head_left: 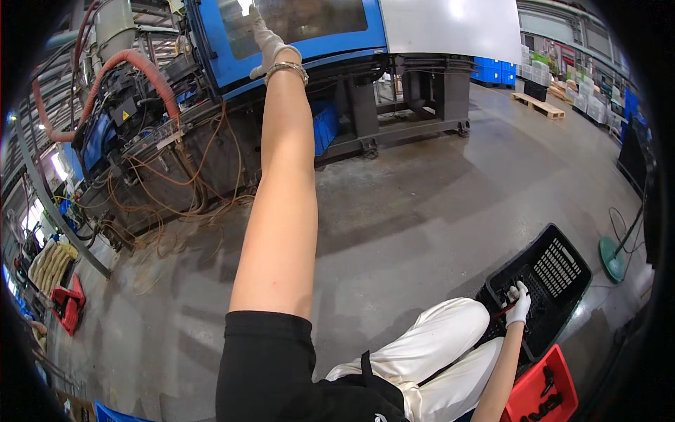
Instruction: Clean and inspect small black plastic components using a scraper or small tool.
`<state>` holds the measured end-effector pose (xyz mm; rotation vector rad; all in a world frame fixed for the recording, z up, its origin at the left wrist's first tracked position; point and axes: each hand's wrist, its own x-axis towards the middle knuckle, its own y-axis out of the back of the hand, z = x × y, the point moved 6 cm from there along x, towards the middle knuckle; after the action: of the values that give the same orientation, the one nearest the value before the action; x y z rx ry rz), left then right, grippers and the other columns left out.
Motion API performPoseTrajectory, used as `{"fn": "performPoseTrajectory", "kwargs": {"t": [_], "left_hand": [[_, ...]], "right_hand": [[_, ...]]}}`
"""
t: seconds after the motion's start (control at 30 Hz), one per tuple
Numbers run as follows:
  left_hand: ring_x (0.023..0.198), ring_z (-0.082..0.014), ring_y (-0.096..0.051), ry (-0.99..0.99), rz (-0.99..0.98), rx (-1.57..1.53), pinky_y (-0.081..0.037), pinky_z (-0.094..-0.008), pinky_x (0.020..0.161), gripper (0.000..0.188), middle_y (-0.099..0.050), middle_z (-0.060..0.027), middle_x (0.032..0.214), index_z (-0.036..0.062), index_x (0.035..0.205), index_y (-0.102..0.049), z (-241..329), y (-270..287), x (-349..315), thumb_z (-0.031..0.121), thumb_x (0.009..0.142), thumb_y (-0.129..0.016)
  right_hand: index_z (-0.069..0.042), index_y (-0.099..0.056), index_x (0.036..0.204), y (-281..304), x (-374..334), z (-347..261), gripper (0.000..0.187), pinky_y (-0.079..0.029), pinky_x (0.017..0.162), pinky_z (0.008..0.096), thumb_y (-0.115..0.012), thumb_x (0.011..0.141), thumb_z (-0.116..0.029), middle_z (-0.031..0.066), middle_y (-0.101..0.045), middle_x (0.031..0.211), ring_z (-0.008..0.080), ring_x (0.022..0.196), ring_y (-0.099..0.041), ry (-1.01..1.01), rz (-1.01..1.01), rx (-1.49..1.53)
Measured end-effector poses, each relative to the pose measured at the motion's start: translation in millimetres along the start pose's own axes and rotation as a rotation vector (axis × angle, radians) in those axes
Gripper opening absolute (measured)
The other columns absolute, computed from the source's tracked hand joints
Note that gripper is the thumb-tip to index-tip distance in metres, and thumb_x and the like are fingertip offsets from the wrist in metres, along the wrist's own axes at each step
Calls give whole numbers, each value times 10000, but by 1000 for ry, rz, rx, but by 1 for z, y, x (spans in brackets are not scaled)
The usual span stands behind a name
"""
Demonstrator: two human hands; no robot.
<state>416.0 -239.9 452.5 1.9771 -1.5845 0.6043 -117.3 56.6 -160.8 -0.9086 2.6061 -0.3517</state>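
My left arm is stretched far forward, and my left hand [273,48], in a white glove with a bracelet at the wrist, is at the blue machine door [327,43] with its dark window. Its fingers are straight and the thumb stands apart; whether it touches the door I cannot tell. Low on the right, my right hand [519,304], also gloved in white, is over the black plastic crate [573,271]. Its fingers are curled round something small and dark, with a bit of red beside it, too small to name. Dark parts lie in the crate.
A red bin [555,366] with several black parts stands beside the black crate. Loose hoses and cables [165,218] hang along the machine at left. A green round stand base [612,259] is at far right. Farther back lie a wooden pallet [538,104] and blue crates [494,72].
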Motion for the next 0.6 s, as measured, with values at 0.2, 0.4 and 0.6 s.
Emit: {"fn": "performPoseTrajectory", "kwargs": {"t": [0.2,0.4,0.6], "left_hand": [[944,-284,-529,-117,-16,2,-54,-702,1016,197,-558,-40,848,184,969,-636,19,-1,8,278,805,-578],[1045,-259,-548,-155,-83,-37,-26,-730,993,195,-601,-37,908,217,975,-612,-10,6,-25,315,865,-486],[1377,-318,-144,101,106,-126,-6,-618,1075,515,-306,-33,1447,244,1306,-477,-6,7,-27,294,819,-632]], "right_hand": [[-217,-590,1052,3,0,1,237,-348,567,349,-493,874,-338,-65,-572,762,121,736,-528,1,10,-29],[-212,-596,1018,6,2,5,215,-352,550,334,-467,875,-308,-58,-574,759,129,721,-525,1,11,-35],[-202,-590,1017,11,6,6,222,-362,551,344,-453,878,-308,-51,-573,751,131,697,-520,42,2,-66]]}}
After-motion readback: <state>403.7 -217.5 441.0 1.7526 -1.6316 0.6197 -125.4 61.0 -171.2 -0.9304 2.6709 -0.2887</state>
